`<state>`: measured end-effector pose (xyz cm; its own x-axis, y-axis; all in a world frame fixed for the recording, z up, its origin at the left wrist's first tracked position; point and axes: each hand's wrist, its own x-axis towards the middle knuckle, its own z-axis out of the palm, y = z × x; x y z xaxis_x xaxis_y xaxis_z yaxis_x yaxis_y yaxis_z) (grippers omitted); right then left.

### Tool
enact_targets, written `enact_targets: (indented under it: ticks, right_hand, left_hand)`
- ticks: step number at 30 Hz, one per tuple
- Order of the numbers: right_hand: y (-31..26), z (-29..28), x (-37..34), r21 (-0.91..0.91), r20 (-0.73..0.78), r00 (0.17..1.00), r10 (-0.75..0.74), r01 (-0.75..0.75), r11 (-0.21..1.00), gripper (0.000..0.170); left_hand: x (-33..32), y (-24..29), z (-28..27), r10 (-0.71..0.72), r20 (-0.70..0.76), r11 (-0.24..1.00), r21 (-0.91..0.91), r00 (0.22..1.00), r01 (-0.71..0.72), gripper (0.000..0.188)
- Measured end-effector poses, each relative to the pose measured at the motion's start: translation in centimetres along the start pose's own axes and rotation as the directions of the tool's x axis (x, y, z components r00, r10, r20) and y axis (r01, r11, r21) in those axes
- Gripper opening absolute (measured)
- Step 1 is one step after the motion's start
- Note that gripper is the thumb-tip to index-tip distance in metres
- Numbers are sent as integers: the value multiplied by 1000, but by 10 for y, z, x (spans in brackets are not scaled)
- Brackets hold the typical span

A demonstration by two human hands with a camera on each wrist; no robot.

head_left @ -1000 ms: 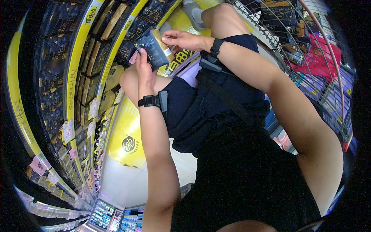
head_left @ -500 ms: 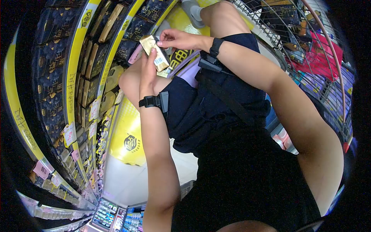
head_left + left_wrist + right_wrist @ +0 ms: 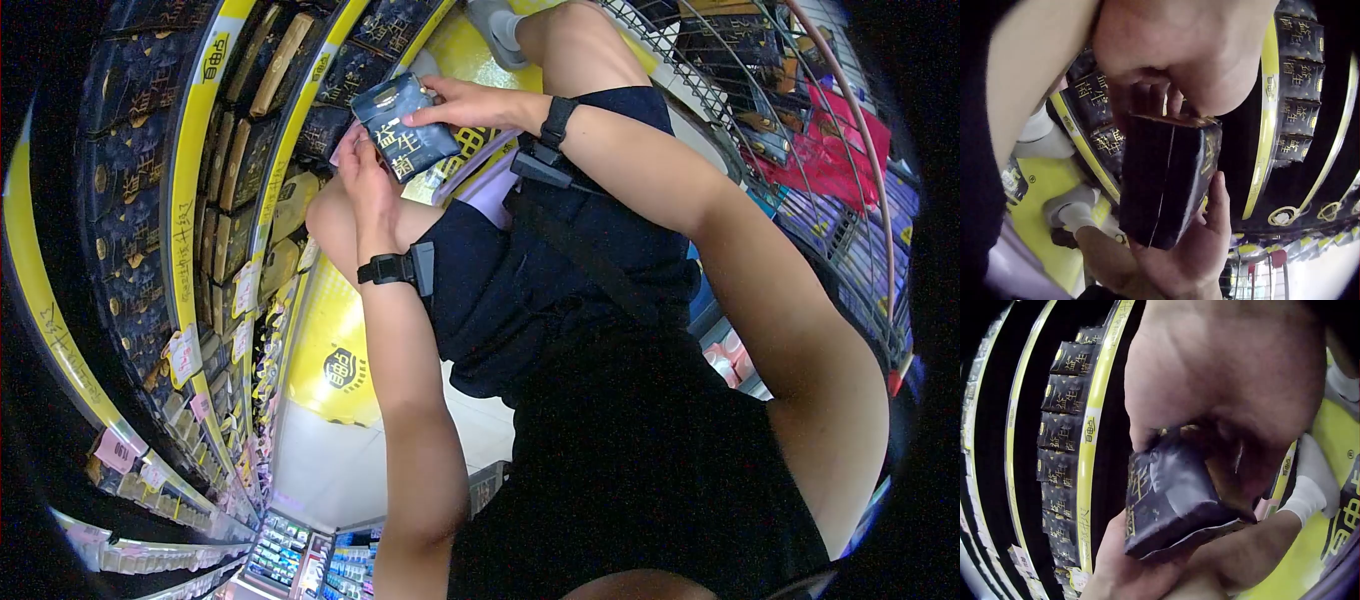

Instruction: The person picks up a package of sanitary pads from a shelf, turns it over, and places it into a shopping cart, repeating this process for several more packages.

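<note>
In the head view, a dark blue soft pack (image 3: 400, 130) with large lettering lies face up between both hands, above the person's knee. My left hand (image 3: 370, 190) holds its lower left edge. My right hand (image 3: 478, 106) grips the upper right side, thumb on the printed face. The left wrist view shows a plain dark side of the pack (image 3: 1163, 181) with a seam, and the right hand (image 3: 1200, 256) around its lower end. In the right wrist view a folded end of the pack (image 3: 1185, 487) shows, with the left hand (image 3: 1138, 575) below it.
Shelves with yellow edge strips (image 3: 190, 180) and rows of similar dark packs (image 3: 130, 170) rise on the left. A wire cart (image 3: 850, 150) at the right holds packs and a red bag (image 3: 835, 150). Yellow floor mats (image 3: 330, 350) lie below.
The pack has been turned over in the hands: its gold side faced up half a second ago, now its lettered dark face does. The right thumb has moved onto that face.
</note>
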<state>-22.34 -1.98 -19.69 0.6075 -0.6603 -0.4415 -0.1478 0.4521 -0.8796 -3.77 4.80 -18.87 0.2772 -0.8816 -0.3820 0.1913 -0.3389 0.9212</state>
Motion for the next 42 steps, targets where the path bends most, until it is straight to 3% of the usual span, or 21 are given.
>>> enact_targets:
  ticks: [2,4,6,7,10,13,16,18,20,21,22,24,27,30,32,34,36,38,40,41,42]
  right_hand:
    - [-6,0,-4,-44,12,999,-33,34,998,68]
    - [-13,3,-7,-33,36,996,-84,85,996,65]
    - [-5,4,2,-154,34,988,-154,157,976,63]
    - [-1,6,6,-213,37,981,-190,193,958,62]
    - [-4,11,6,-175,72,977,-203,213,961,64]
    - [4,18,10,-165,27,973,-228,229,959,65]
    - [-13,23,-5,-32,98,995,-4,7,999,66]
    - [9,21,-3,19,215,974,-74,72,997,70]
    - [-5,21,-22,37,273,962,-27,18,999,70]
    - [-7,20,-26,122,310,950,31,-71,990,65]
    - [-8,18,-30,83,253,968,6,-28,996,60]
    - [3,6,-28,45,224,970,-98,90,995,53]
    - [-21,-7,-49,212,96,991,-89,67,975,48]
    - [-50,-25,-75,177,-120,971,-205,224,958,43]
    - [-100,-32,-112,61,-249,945,-212,233,970,43]
    - [-109,-64,-120,194,-267,850,-453,508,839,45]
    - [-150,-74,-148,360,-434,785,-443,602,713,59]
    - [-181,-96,-173,537,-504,717,-481,696,476,54]
    - [-206,-106,-188,688,-508,645,-571,703,182,50]
    - [-206,-117,-189,781,-502,656,-564,624,30,46]
    - [-206,-114,-187,776,-522,654,-548,631,14,47]
  left_hand:
    - [5,1,-1,45,-54,999,33,998,-43,27]
    - [2,10,3,-1,-81,999,-40,997,-2,31]
    - [0,13,5,-14,-66,995,-96,998,8,34]
    - [-1,14,4,-12,-34,1000,27,999,13,42]
    - [-10,24,9,-75,-35,997,26,997,76,48]
    - [-6,21,1,-54,-57,998,-47,997,51,53]
    - [-9,20,-3,-8,-97,1000,-16,995,6,54]
    - [-6,12,-6,84,-78,996,11,993,-84,48]
    - [3,-5,-18,178,-18,983,48,984,-177,42]
    - [-7,9,-9,62,-8,987,-150,998,-62,40]
    - [-24,31,8,42,-134,991,-118,990,-58,39]
    - [-21,23,6,16,-76,955,-293,997,-38,37]
    - [-12,16,-6,7,155,970,-241,988,31,30]
    - [-5,10,-11,67,164,980,-197,984,-34,26]
    - [-7,12,-15,76,147,973,-226,986,-41,24]
    - [-9,11,-21,65,137,971,-239,988,-31,24]
    - [-12,14,-24,61,128,973,-228,990,-31,22]
    - [-9,14,-28,57,106,980,-196,993,-35,21]
    - [-2,11,-31,94,154,985,-160,984,-69,20]
    - [-2,14,-29,98,178,987,-142,979,-73,20]
    - [-3,16,-27,99,202,989,-124,974,-75,20]
